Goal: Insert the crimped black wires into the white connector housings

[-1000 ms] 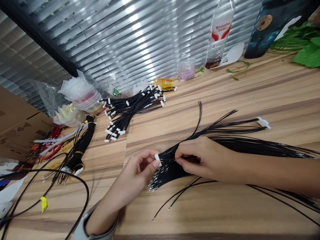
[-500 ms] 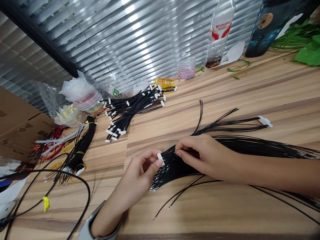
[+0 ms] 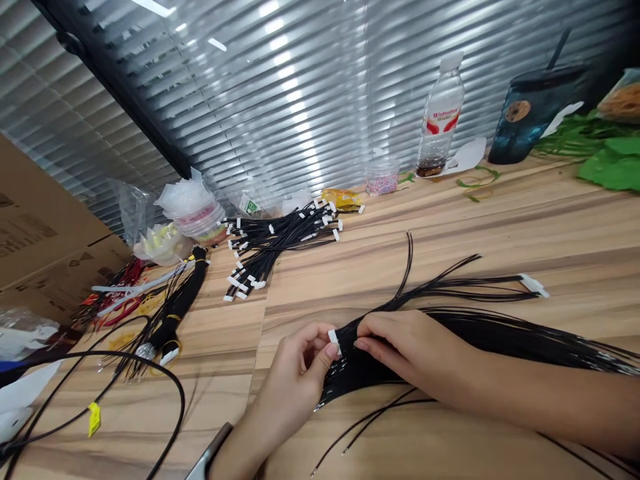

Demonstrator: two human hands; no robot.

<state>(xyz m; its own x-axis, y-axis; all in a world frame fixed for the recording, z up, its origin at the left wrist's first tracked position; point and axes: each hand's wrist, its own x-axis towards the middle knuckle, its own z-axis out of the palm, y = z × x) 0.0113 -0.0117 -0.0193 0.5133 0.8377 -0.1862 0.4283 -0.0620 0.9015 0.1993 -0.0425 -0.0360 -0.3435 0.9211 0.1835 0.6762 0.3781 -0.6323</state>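
Note:
Between thumb and fingers, my left hand (image 3: 300, 373) pinches a small white connector housing (image 3: 334, 341) at the left end of the black wires. Just to its right, my right hand (image 3: 415, 343) is closed in a pinch over the bundle; its fingertips seem to grip a thin black wire, partly hidden. Beneath both hands lies a thick bundle of black wires (image 3: 360, 370) with bare metal terminals at its left end. Behind the right hand, a few wires run to another white connector (image 3: 534, 285) on the table.
A pile of finished-looking black cables (image 3: 285, 240) with white connectors lies at the back. A tied wire bundle (image 3: 183, 300) and a looped black cable (image 3: 183, 393) are at left. A bottle (image 3: 441, 120), a small jar (image 3: 381, 179) and a dark tumbler (image 3: 530, 117) stand along the blinds.
The view has tilted up, so everything sits lower in the picture. Both hands stay at the bundle's left end, the left still holding the white connector, now slightly closer to the right fingertips.

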